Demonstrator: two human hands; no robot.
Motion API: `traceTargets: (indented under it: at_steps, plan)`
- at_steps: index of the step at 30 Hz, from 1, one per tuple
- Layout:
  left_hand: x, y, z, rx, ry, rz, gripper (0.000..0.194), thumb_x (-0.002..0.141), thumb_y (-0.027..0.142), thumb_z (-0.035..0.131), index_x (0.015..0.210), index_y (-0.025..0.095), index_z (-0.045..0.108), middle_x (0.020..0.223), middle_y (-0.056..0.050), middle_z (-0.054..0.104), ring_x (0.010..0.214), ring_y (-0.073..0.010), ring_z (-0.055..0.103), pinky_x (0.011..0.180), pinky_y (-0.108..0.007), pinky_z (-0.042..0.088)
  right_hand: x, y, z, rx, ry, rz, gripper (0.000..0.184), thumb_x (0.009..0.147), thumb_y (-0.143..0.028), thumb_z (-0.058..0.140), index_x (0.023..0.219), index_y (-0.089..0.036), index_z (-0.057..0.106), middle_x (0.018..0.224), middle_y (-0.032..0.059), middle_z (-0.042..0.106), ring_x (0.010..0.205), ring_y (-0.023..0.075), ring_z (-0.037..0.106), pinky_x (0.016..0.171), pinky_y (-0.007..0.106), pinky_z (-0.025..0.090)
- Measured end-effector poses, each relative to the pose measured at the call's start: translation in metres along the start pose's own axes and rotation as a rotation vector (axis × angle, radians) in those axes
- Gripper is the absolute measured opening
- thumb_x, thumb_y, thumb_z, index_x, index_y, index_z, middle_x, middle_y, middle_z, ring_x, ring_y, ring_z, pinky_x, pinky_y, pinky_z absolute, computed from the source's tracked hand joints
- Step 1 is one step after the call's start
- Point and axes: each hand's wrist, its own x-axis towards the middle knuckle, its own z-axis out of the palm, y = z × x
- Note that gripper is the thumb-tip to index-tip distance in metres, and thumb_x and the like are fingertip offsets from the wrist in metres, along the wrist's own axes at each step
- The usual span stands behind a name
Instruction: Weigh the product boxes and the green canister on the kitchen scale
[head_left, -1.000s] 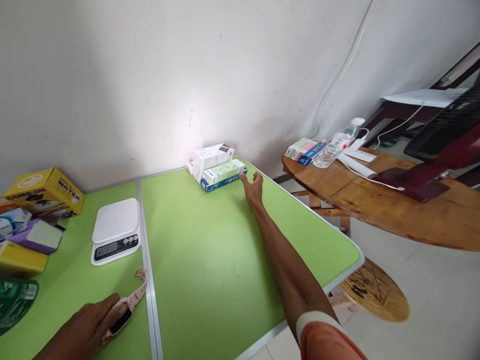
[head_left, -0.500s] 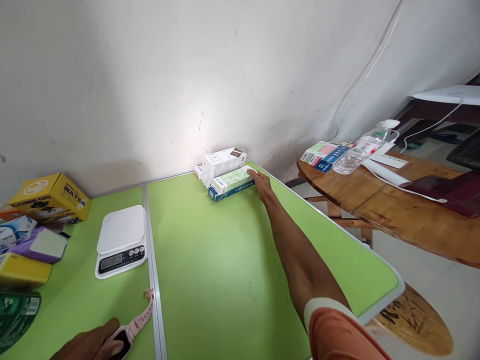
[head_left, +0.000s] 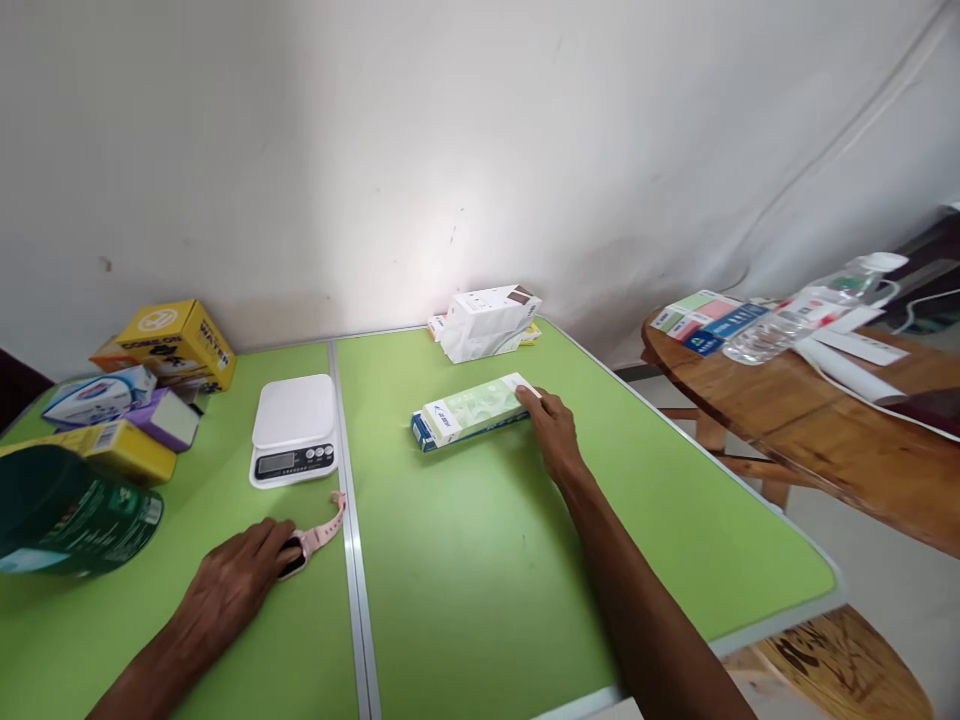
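Note:
My right hand (head_left: 552,425) grips the near right end of a long, slim carton (head_left: 480,408), light green and white on top with blue below. Whether it is one carton or two stacked, I cannot tell. It is over the right part of the green table, in front of a white box. My left hand (head_left: 244,570) has its fingers closed on a smartwatch (head_left: 293,556) with a pink strap, low over the table. The strap points right, towards the metal seam. Just beyond that hand sits a white digital kitchen scale (head_left: 295,430).
The white box (head_left: 491,325) stands by the wall with other packs behind it. To the left are a yellow box (head_left: 178,345), several smaller cartons and a dark green container (head_left: 82,515). A wooden table (head_left: 810,420) at right holds a plastic bottle (head_left: 814,310).
My right hand has drawn the green-and-blue carton away from the white box, towards me. My left hand still holds the smartwatch. The view has shifted left, showing more of the green container.

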Motion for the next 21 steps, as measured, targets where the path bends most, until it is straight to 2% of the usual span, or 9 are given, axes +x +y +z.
traceTargets:
  at_steps: [3, 7, 11, 13, 17, 21]
  plan:
    - [0.018, 0.0, -0.003, 0.081, -0.021, 0.041, 0.043, 0.119, 0.042, 0.035, 0.109, 0.021, 0.071, 0.09, -0.005, 0.077, 0.065, -0.0165, 0.068, 0.058, -0.026, 0.05, -0.025, -0.004, -0.007, 0.032, 0.02, 0.083, 0.066, 0.079, -0.075, 0.071, 0.113, -0.02, 0.084, 0.124, 0.0123, 0.076, 0.116, 0.0326, 0.068, 0.104, 0.046, 0.052]
    - [0.028, 0.001, -0.009, 0.112, -0.141, -0.042, 0.043, 0.119, 0.042, 0.036, 0.11, 0.019, 0.071, 0.095, -0.008, 0.075, 0.077, -0.0218, 0.069, 0.07, -0.033, 0.055, -0.034, -0.003, -0.007, 0.01, 0.046, 0.117, 0.066, 0.077, -0.075, 0.069, 0.112, -0.021, 0.082, 0.128, 0.013, 0.074, 0.122, 0.0347, 0.067, 0.111, 0.05, 0.049]
    - [0.018, 0.01, -0.011, 0.091, -0.219, -0.162, 0.039, 0.114, 0.051, 0.05, 0.13, 0.02, 0.068, 0.116, -0.013, 0.076, 0.097, -0.0281, 0.073, 0.084, -0.041, 0.061, -0.033, -0.002, -0.003, -0.016, 0.05, 0.095, 0.064, 0.081, -0.075, 0.066, 0.11, -0.02, 0.082, 0.127, 0.0131, 0.074, 0.124, 0.0351, 0.066, 0.112, 0.052, 0.048]
    - [0.011, 0.018, -0.012, 0.082, -0.242, -0.197, 0.038, 0.112, 0.048, 0.055, 0.135, 0.02, 0.066, 0.123, -0.014, 0.075, 0.102, -0.0294, 0.073, 0.087, -0.043, 0.063, -0.035, -0.004, -0.003, -0.028, 0.053, 0.08, 0.064, 0.083, -0.075, 0.064, 0.11, -0.02, 0.082, 0.126, 0.013, 0.074, 0.123, 0.0348, 0.066, 0.112, 0.051, 0.048]
    - [0.004, 0.042, -0.017, 0.003, -0.285, -0.135, 0.029, 0.111, 0.031, 0.058, 0.136, 0.019, 0.065, 0.123, -0.013, 0.074, 0.104, -0.0276, 0.072, 0.087, -0.041, 0.064, -0.037, -0.007, -0.006, -0.05, 0.044, 0.07, 0.064, 0.085, -0.075, 0.062, 0.113, -0.02, 0.082, 0.125, 0.013, 0.073, 0.124, 0.0346, 0.066, 0.113, 0.05, 0.049]
    - [-0.004, 0.063, -0.029, -0.102, -0.318, -0.085, 0.026, 0.111, 0.025, 0.056, 0.135, 0.023, 0.067, 0.125, -0.01, 0.074, 0.11, -0.0263, 0.071, 0.095, -0.041, 0.063, -0.036, -0.006, -0.008, -0.061, 0.021, 0.055, 0.063, 0.086, -0.076, 0.062, 0.11, -0.022, 0.082, 0.122, 0.0129, 0.073, 0.123, 0.0355, 0.066, 0.113, 0.052, 0.049]
